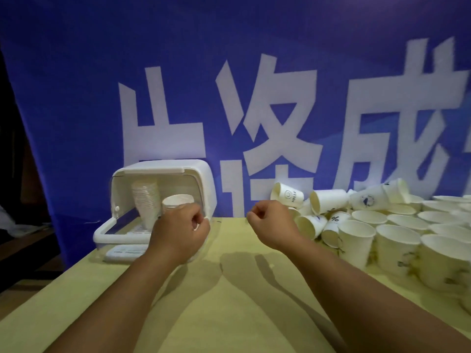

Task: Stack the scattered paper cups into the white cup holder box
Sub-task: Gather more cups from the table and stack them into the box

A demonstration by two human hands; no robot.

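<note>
The white cup holder box (198, 174) stands at the table's back left with its lid swung up. Inside it is a tall stack of nested paper cups (145, 200), and beside that an upright paper cup (178, 201). My left hand (182, 231) is curled into a fist just in front of this cup and hides its lower part; I see nothing gripped in it. My right hand (274, 224) is also a fist, holding nothing, over the table's back edge to the left of the scattered paper cups (356, 225). Some of those stand upright and others lie on their sides.
A yellow-green table (229, 301) carries everything. A blue banner with large white characters (267, 110) hangs right behind it. A flat white tray piece (125, 252) lies in front of the box. The table's left edge drops to a dark floor.
</note>
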